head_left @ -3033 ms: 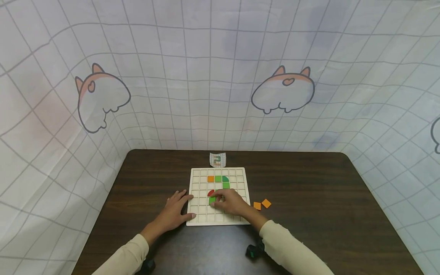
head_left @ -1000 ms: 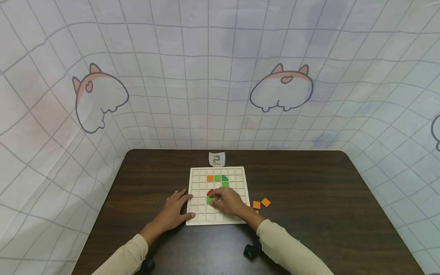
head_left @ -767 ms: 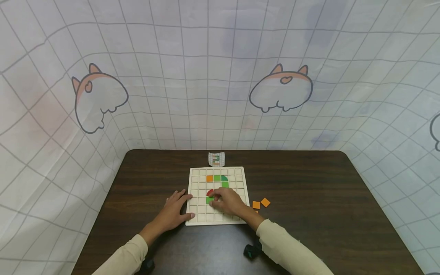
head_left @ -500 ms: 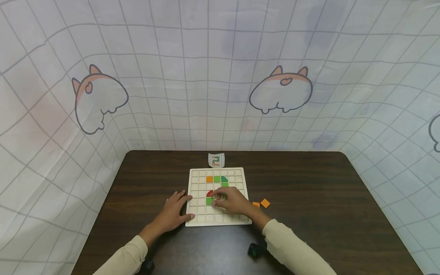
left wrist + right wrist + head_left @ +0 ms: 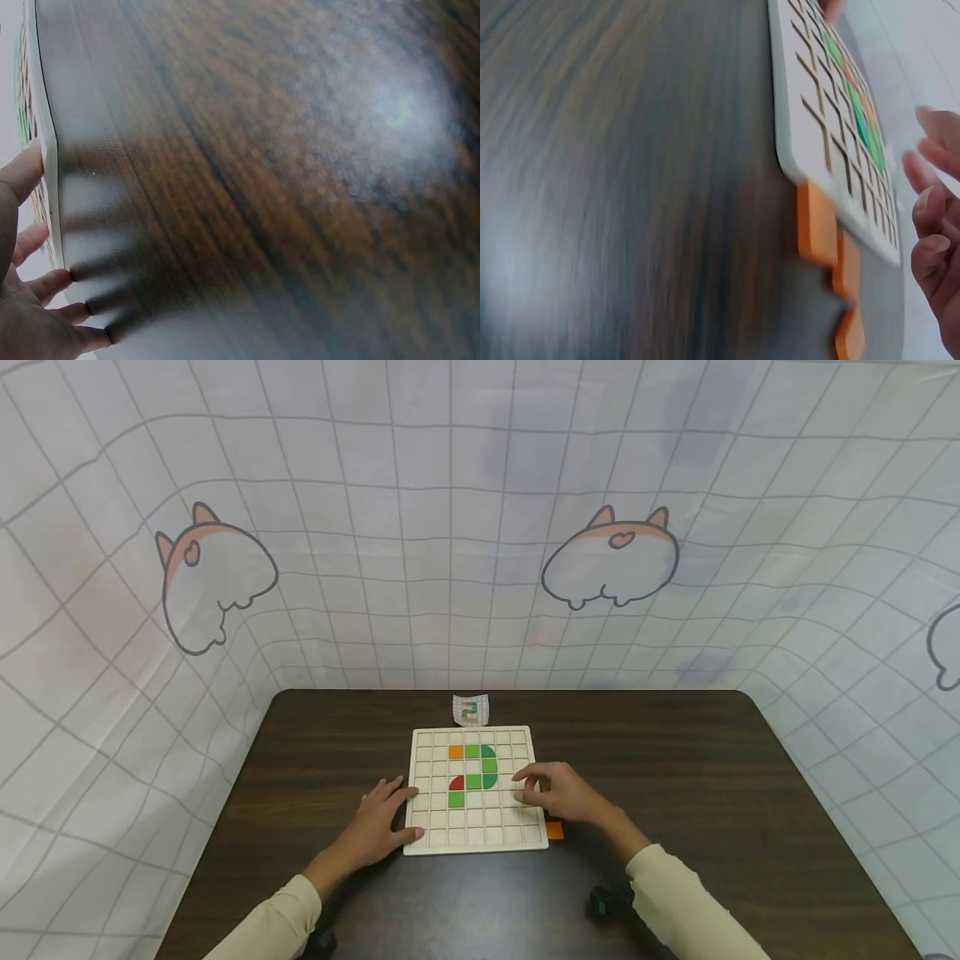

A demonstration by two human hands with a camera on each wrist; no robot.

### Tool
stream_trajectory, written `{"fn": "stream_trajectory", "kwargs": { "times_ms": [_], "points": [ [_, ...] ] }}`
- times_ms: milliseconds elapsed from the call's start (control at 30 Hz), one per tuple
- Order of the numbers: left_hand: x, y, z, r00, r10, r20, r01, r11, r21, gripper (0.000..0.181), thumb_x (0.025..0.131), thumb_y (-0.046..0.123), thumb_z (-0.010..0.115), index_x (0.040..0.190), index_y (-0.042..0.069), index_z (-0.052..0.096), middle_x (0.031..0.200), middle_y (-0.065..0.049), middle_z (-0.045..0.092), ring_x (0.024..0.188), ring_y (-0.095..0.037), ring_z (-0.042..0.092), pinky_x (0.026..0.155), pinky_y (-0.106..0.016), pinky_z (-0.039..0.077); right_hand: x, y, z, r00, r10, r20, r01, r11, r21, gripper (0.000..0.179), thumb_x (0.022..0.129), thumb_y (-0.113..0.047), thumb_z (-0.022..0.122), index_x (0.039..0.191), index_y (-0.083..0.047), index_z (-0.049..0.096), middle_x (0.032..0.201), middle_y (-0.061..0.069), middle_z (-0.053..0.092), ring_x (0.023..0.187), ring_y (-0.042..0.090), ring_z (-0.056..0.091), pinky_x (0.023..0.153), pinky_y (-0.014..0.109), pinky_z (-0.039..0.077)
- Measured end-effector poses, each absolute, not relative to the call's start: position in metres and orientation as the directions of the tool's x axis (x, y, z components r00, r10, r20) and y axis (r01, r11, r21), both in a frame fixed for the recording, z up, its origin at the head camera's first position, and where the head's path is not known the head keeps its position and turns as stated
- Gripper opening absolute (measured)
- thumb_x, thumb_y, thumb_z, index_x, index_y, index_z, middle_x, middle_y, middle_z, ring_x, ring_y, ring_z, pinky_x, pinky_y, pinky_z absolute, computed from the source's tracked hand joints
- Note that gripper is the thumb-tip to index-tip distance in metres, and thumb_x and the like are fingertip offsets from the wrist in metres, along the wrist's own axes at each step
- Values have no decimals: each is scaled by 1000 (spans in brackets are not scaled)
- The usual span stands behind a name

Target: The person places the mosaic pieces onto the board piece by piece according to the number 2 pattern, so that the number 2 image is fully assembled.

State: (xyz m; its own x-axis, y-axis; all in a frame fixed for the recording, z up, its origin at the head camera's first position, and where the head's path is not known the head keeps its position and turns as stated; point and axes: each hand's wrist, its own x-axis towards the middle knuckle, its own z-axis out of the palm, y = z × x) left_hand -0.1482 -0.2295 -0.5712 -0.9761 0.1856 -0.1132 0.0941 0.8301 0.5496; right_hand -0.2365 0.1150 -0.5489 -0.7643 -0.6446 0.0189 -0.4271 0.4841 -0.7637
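A cream gridded board (image 5: 517,837) lies on the table. Set in its squares are an orange tile (image 5: 456,752), several green square tiles (image 5: 473,782), dark green quarter-round tiles (image 5: 490,781) and a red quarter-round tile (image 5: 457,783). My left hand (image 5: 375,820) rests at the board's left edge, thumb and fingers spread; the left wrist view shows its fingertips along that edge. Over the board's right side hovers my right hand (image 5: 561,790), fingers loosely bent, thumb and forefinger apart, nothing between them. Below it in the right wrist view are three orange tiles (image 5: 819,225).
A small printed card (image 5: 470,711) with a coloured pattern lies just beyond the board's far edge. The dark wooden table (image 5: 675,760) ends at a white checked cloth backdrop (image 5: 420,568). A black device (image 5: 603,900) sits under the right wrist.
My right hand has moved right from the board's middle to its right edge, uncovering a green square and a dark green quarter-round beside the red tile. My left hand has stayed put.
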Motion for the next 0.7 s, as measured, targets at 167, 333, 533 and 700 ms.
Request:
{"fn": "stream_trajectory", "kwargs": {
  "times_ms": [167, 333, 533, 700],
  "points": [
    [-148, -230, -571, -975, 188, -115, 94, 828, 553, 67, 87, 37, 78, 145, 13, 52, 159, -20, 36, 151, -46, 21, 114, -73, 18, -240, 146, -546, -772, -634, -34, -388, 514, -765, 25, 95, -15, 69, 118, -6, 70, 89, -2, 63, 56, 5, 49, 51, 23, 44],
    [-148, -230, -571, -976, 188, -115, 94, 828, 553, 67, 87, 38, 78, 145, 13, 52, 159, -20, 36, 151, -47, 22, 114, -74, 18, -243, 173, -547, -773, -633, -50, -382, 527, -759, 28, 94, -16, 71, 120, -7, 68, 99, 4, 65, 56, 5, 51, 51, 24, 47],
    [-148, -230, -571, -975, 187, -117, 93, 830, 549, 68, 87, 38, 78, 144, 13, 53, 159, -20, 36, 151, -47, 22, 114, -73, 19, -242, 195, -552, -775, -628, -72, -405, 580, -706, 40, 90, -27, 77, 123, -8, 67, 113, 10, 66, 70, 8, 51, 60, 24, 46],
    [-148, -230, -571, -975, 188, -121, 93, 832, 546, 67, 87, 39, 78, 144, 13, 53, 159, -20, 36, 151, -47, 22, 113, -74, 19, -238, 207, -560, -787, -607, -108, -389, 624, -678, 42, 88, -32, 79, 124, -12, 68, 114, 5, 62, 81, 13, 49, 66, 24, 42]
  ]
}}
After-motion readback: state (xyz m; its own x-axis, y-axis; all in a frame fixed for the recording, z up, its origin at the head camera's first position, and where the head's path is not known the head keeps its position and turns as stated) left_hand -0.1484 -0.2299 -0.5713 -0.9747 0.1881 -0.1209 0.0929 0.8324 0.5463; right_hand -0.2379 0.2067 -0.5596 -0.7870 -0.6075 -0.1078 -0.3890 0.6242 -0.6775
